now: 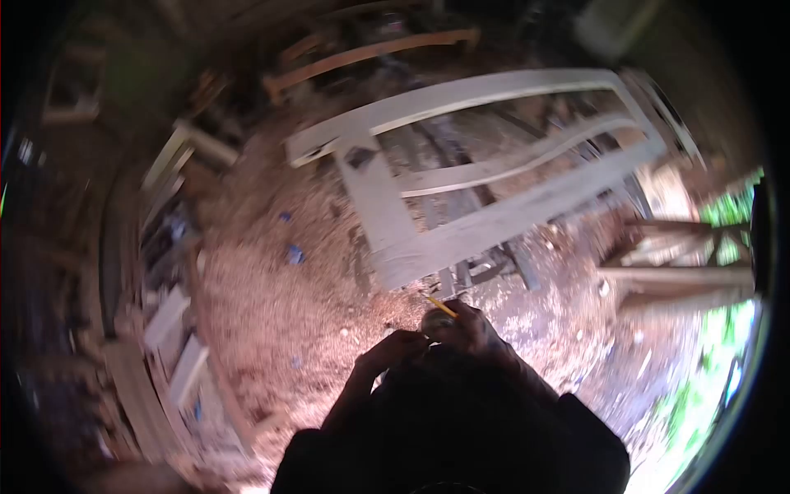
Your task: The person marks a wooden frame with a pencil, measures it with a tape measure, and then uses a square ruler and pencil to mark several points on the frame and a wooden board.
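My left hand [397, 347] is held in front of my body at the lower middle, its fingers closed, with whatever they grip too dark to make out. Close beside it on the right, my right hand [467, 328] is closed around a thin yellow stick-like tool [442, 307], which points up and to the left. A pale round object [434, 323] shows between the two hands, partly hidden by the fingers. Just beyond the hands lies the near corner of a large pale wooden frame [485, 230], with a curved rail inside it.
Wood shavings cover the ground [271, 305], with a blue scrap [295, 254] on it. Boards [188, 366] are stacked at the left. A wooden structure [683, 276] stands at the right. An orange-brown beam [374, 53] lies at the back.
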Demonstrator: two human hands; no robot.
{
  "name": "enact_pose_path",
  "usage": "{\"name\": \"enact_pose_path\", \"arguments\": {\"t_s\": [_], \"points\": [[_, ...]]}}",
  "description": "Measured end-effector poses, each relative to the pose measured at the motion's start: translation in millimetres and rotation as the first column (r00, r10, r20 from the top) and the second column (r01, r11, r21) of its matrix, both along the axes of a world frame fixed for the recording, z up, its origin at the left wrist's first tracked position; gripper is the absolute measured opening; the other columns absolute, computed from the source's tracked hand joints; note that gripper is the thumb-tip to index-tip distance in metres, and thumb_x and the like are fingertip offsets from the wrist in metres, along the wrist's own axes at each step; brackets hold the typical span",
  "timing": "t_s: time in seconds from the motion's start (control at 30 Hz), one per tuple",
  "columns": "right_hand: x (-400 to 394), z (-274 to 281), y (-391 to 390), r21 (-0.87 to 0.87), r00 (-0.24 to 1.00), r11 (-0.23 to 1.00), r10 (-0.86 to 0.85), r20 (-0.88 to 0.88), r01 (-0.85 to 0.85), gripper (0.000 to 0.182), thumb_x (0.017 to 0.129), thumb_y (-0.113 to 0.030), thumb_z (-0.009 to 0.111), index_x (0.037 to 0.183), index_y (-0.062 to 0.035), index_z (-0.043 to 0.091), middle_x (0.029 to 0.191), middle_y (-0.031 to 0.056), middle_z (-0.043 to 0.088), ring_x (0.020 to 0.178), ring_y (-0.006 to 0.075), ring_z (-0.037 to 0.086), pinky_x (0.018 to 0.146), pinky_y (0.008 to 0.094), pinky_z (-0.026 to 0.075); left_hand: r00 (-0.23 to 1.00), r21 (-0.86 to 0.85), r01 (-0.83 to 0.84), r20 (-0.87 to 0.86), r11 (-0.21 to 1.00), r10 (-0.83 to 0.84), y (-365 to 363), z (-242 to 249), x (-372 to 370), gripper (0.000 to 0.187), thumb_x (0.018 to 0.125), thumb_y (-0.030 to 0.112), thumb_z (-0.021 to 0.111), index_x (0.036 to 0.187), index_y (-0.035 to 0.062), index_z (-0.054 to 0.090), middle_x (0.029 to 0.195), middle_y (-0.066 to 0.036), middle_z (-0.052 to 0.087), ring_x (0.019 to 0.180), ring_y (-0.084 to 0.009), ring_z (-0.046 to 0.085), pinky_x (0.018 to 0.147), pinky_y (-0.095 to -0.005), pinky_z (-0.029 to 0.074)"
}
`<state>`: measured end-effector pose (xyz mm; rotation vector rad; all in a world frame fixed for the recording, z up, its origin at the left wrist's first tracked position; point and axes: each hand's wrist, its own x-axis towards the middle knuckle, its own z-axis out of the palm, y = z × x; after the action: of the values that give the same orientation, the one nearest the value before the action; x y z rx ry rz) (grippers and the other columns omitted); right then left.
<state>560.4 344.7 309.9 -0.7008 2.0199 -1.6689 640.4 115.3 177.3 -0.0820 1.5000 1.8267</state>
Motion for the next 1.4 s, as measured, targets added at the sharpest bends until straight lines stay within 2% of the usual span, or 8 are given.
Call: {"name": "enact_pose_path", "arguments": {"t_s": [0.1,0.37,0.5,0.63,0.83,0.93,1.3,1.4], "points": [[8,4,8,0.17,0.999,0.985,-0.044,0.001,0.043,0.038,0.098,-0.022,0.069,0.125,0.0012,0.057,0.109,0.018,0.072,0.1,0.0339,0.073,0.086,0.0427,0.057,1.0,0.117,-0.007,0.006,0.993,0.006,1,15,-2,0.028,0.105,0.029,0.057,0.094,0.0057,0.067,0.08,0.002,0.064,0.073,-0.0081,0.058,0.068,-0.0268,0.048],[8,-43,21,0.072,0.969,0.984,-0.144,-0.199,0.161,0.046,0.099,-0.04,0.067,0.12,-0.0014,0.054,0.097,0.0231,0.067,0.093,0.0436,0.068,0.077,0.0507,0.052,0.988,0.089,-0.064,0.145,0.994,0.051,15,18,-24,0.036,0.101,0.04,0.061,0.086,0.0077,0.059,0.068,0.001,0.052,0.06,-0.0105,0.051,0.056,-0.0275,0.042],[15,-31,23,0.11,0.967,0.973,-0.18,-0.18,0.202,0.047,0.1,-0.041,0.066,0.122,-0.002,0.053,0.096,0.0234,0.066,0.093,0.0431,0.068,0.077,0.0505,0.052,0.958,0.113,-0.122,0.272,0.986,0.087,29,26,-45,0.021,0.096,0.026,0.067,0.088,0.0085,0.058,0.074,0.002,0.05,0.059,-0.0092,0.047,0.055,-0.027,0.041],[8,-58,30,0.013,0.937,0.962,-0.262,-0.23,0.272,0.046,0.101,-0.04,0.064,0.123,-0.0017,0.052,0.097,0.0239,0.066,0.092,0.0442,0.067,0.078,0.0519,0.051,0.894,-0.168,0.201,-0.371,0.965,-0.25,25,-4,-53,0.019,0.1,0.021,0.063,0.107,0.0045,0.059,0.086,0.0,0.058,0.07,-0.0119,0.054,0.061,-0.0283,0.046],[-17,-52,51,0.069,0.937,0.961,-0.242,-0.254,0.267,0.048,0.102,-0.043,0.061,0.123,-0.0009,0.052,0.099,0.0235,0.065,0.093,0.0445,0.067,0.078,0.0515,0.052,0.893,0.194,-0.241,0.429,0.951,0.138,48,7,-63,0.036,0.103,0.033,0.061,0.128,0.0065,0.061,0.114,-0.01,0.066,0.098,-0.0211,0.064,0.081,-0.0405,0.054],[-28,-40,56,0.034,0.955,0.972,-0.22,-0.201,0.231,0.036,0.101,-0.03,0.065,0.12,-0.0013,0.054,0.098,0.0225,0.063,0.091,0.0424,0.067,0.076,0.0483,0.051,0.851,0.15,-0.346,0.466,0.926,0.243,82,45,-76,0.042,0.104,0.038,0.058,0.134,0.0082,0.057,0.115,-0.009,0.067,0.099,-0.0234,0.067,0.086,-0.0427,0.055],[-78,-77,96,0.183,0.954,0.98,-0.021,-0.298,0.079,0.027,0.088,-0.021,0.073,0.104,-0.0037,0.06,0.105,0.0189,0.062,0.085,0.0426,0.068,0.071,0.0493,0.057,0.975,0.119,-0.185,-0.102,0.976,0.197,121,-6,-115,0.038,0.101,0.036,0.061,0.126,0.0077,0.061,0.11,-0.008,0.067,0.094,-0.0187,0.067,0.082,-0.0378,0.057],[-95,-97,103,0.075,0.718,0.992,-0.022,-0.696,0.103,0.03,0.082,-0.017,0.077,0.102,0.002,0.063,0.1,0.0195,0.064,0.083,0.041,0.067,0.07,0.0458,0.058,0.945,0.01,-0.161,-0.286,0.987,0.157,133,-7,-125,0.037,0.101,0.035,0.06,0.126,0.0076,0.06,0.11,-0.008,0.067,0.093,-0.0183,0.067,0.08,-0.0363,0.058]]}}
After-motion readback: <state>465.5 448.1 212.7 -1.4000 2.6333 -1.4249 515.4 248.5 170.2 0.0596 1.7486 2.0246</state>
